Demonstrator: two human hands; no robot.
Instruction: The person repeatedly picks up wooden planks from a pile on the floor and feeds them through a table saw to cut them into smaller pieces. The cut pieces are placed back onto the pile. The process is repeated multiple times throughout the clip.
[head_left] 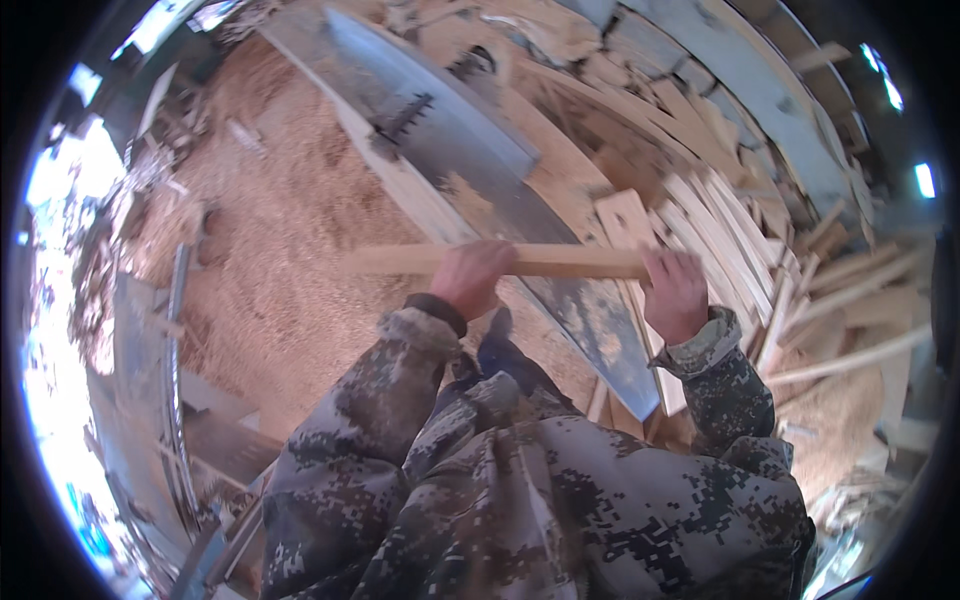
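A pale wooden strip (pixel 575 261) lies crosswise in front of me, held up by both hands. My left hand (pixel 474 277) is closed around it, left of its middle, and its left end sticks out past that hand, slightly blurred. At the strip's right end my right hand (pixel 675 292) is closed on the wood. Beneath the strip runs a long metal-topped machine table (pixel 545 240), slanting from far left to near right. On that table stands a grey metal fence (pixel 440 95). Sawdust is scattered over the metal top.
Sawdust (pixel 270 230) covers the floor to the left. Several cut wooden strips (pixel 715 235) are stacked right of the table, with loose offcuts (pixel 860 290) beyond. A metal-edged panel (pixel 178 350) stands at the left. My foot (pixel 497 328) is beside the table.
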